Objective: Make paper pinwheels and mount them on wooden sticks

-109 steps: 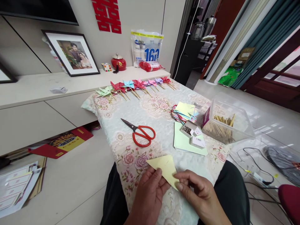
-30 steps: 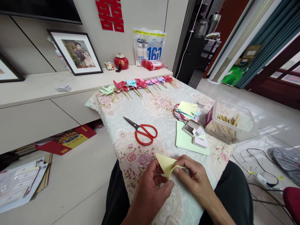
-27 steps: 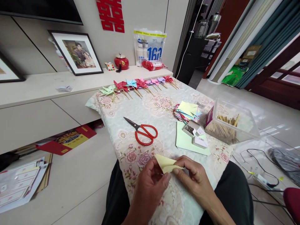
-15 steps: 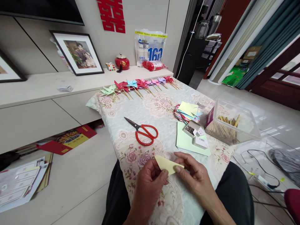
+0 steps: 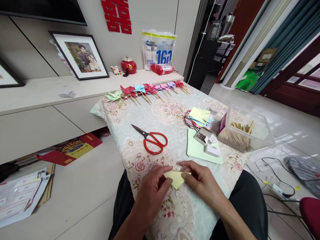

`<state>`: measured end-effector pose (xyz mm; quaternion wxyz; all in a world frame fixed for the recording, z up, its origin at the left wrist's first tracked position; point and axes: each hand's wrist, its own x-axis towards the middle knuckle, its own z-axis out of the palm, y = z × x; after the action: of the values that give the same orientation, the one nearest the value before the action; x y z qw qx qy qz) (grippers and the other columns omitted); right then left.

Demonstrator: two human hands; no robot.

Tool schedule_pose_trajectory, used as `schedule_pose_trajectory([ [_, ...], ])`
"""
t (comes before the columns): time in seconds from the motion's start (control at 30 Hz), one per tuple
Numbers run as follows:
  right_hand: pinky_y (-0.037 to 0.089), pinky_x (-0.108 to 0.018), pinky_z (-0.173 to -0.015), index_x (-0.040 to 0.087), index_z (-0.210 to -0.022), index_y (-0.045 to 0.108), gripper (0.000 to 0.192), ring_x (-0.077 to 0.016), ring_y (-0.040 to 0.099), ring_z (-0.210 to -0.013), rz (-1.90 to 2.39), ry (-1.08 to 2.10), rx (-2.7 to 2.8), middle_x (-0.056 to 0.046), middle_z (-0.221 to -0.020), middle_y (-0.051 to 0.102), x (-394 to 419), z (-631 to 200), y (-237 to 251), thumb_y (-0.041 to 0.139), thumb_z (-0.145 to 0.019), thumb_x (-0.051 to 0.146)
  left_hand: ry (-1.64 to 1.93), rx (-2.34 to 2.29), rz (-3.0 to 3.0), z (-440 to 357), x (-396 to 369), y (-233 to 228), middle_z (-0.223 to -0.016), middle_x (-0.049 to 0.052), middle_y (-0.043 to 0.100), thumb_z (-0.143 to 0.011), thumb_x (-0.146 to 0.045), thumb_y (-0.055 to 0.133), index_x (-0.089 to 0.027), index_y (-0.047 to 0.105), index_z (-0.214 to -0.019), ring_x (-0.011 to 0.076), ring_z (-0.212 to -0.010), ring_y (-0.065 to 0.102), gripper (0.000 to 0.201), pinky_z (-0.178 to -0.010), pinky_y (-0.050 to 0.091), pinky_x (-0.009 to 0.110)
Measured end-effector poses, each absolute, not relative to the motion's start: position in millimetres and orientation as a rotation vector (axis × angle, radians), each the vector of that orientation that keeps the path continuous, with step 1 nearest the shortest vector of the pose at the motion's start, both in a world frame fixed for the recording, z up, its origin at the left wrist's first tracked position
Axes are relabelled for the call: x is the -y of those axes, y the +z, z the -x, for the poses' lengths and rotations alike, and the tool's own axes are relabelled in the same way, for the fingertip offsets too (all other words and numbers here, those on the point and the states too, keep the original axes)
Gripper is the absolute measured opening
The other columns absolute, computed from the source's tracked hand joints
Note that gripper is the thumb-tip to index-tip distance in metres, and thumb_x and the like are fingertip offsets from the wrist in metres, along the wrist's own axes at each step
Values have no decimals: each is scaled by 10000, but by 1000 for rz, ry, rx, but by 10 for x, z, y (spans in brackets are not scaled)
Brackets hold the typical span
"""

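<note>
A folded piece of pale yellow paper (image 5: 176, 179) is held low over the near end of the table, its point facing me. My left hand (image 5: 155, 186) pinches its left corner between thumb and fingers. On the opposite corner, my right hand (image 5: 200, 178) grips with the thumb on top and the fingers behind. Red-handled scissors (image 5: 154, 142) lie beyond my left hand, blades toward the far left. Past my right hand are light green paper sheets (image 5: 191, 148), with an open small box of metal pins (image 5: 201, 137) and a white box (image 5: 212, 150) on them.
Several finished paper pinwheels (image 5: 150, 89) on sticks line the table's far edge. A clear plastic bin (image 5: 246, 140) of wooden sticks stands at the right, beside a stack of cut paper (image 5: 199, 116). The flowered tablecloth (image 5: 145, 116) covers the table. Cables (image 5: 277, 176) lie on the floor.
The yellow paper has turned so its point faces me and its long edge lies away. My left hand has moved slightly left and its grip has shifted to the corner.
</note>
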<state>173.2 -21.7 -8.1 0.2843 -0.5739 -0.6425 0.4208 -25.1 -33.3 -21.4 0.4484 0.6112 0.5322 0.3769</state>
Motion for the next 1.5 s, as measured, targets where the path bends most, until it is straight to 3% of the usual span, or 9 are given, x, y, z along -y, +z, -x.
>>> schedule_pose_trajectory([
  [0.1, 464, -308, -668, 194, -1130, 699, 273, -184, 630, -712, 1566, 990, 1808, -30, -845, 716, 202, -1719, -103, 554, -906, 253, 969, -1403, -1861, 296, 259, -236, -930, 60, 730, -850, -142, 598, -206, 737, -1013, 232, -880, 679, 224, -815, 562, 408],
  [0.23, 503, -356, -782, 183, -1077, 700, 242, -228, 679, -881, 1544, 738, 1947, -71, -987, 728, 203, -1706, -166, 522, -913, 175, 1172, -1485, -2171, 267, 246, -356, -1020, 97, 704, -889, -128, 576, -171, 718, -1049, 243, -948, 664, 218, -822, 570, 409],
  [0.5, 520, -322, -700, 195, -1109, 667, 246, -200, 652, -803, 1479, 552, 2017, -58, -916, 629, 247, -1706, -274, 498, -941, 134, 1237, -1335, -2618, 240, 361, -375, -1076, 65, 736, -932, -96, 563, -197, 715, -1011, 266, -1098, 631, 199, -900, 518, 414],
  [0.77, 555, -340, -720, 177, -1150, 648, 242, -209, 646, -825, 1478, 339, 2016, -99, -1017, 611, 298, -1675, -296, 522, -946, 137, 1128, -1095, -2818, 273, 411, -470, -1059, 99, 758, -1002, -122, 369, -106, 704, -1088, 274, -1109, 644, 345, -967, 488, 432],
  [0.87, 542, -381, -752, 146, -1144, 643, 230, -240, 634, -893, 1417, 155, 2082, -132, -1047, 639, 386, -1653, -254, 516, -955, 115, 1094, -1073, -2844, 289, 418, -475, -1087, 110, 752, -993, -112, 376, -101, 702, -1101, 266, -1106, 645, 344, -977, 492, 422],
  [0.97, 500, -452, -895, 138, -1201, 629, 279, -270, 635, -1046, 1262, 72, 2221, -140, -1146, 690, 525, -1642, -209, 509, -956, 79, 1080, -1060, -2854, 302, 412, -452, -1079, 103, 752, -989, -112, 386, -109, 707, -1089, 258, -1090, 652, 336, -985, 485, 417],
  [1.13, 363, -518, -1093, 157, -1334, 586, 336, -272, 614, -1224, 1234, 13, 2378, -86, -1305, 694, 722, -1714, -212, 490, -1021, 235, 977, -1063, -2858, 325, 426, -412, -1127, 78, 748, -1003, -131, 340, -158, 710, -1109, 249, -1120, 644, 386, -1023, 442, 423],
  [1.33, 331, -516, -1116, 175, -1358, 582, 365, -276, 592, -1266, 1287, -62, 2417, -61, -1375, 656, 759, -1797, -242, 447, -1046, 310, 887, -1056, -2887, 368, 441, -439, -1179, 88, 738, -1019, -182, 322, -166, 696, -1167, 255, -1164, 624, 402, -1064, 389, 438],
  [1.5, 319, -538, -1098, 200, -1291, 631, 323, -302, 594, -1242, 1347, -42, 2357, -49, -1297, 704, 734, -1795, -252, 469, -1036, 317, 863, -1105, -2905, 410, 425, -437, -1187, 96, 735, -1021, -161, 285, -154, 687, -1185, 250, -1146, 629, 435, -1055, 379, 439],
])
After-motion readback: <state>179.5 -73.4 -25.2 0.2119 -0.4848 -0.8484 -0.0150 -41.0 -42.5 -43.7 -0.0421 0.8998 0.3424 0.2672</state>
